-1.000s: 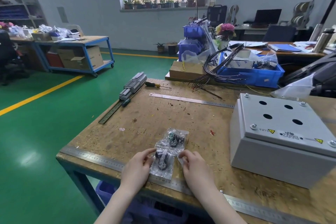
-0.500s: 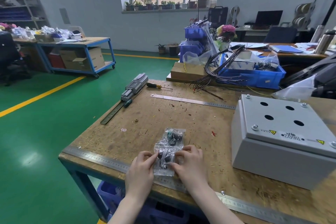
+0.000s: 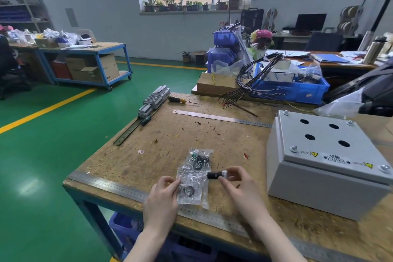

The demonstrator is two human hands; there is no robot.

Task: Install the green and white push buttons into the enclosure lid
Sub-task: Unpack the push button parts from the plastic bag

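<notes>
A clear plastic bag [image 3: 194,178] of button parts lies on the wooden workbench [image 3: 191,134] near its front edge; a green piece shows at its far end. My left hand [image 3: 162,198] pinches the bag's left edge. My right hand [image 3: 240,185] pinches a push button [image 3: 217,175] with a black body and a white cap, held just right of the bag and above the bench. The grey enclosure [image 3: 319,187] stands at the right, its lid [image 3: 325,138] closed, with several round holes in it.
A steel ruler [image 3: 221,118], two screwdrivers [image 3: 180,100] and a DIN rail with terminal blocks [image 3: 153,100] lie further back. A blue bin [image 3: 297,89] with black wires and a cardboard box [image 3: 214,84] sit behind. A long ruler [image 3: 110,186] runs along the front edge.
My right hand has drawn the white-capped button out of the bag and moved right with it. My left hand keeps hold of the bag's left edge.
</notes>
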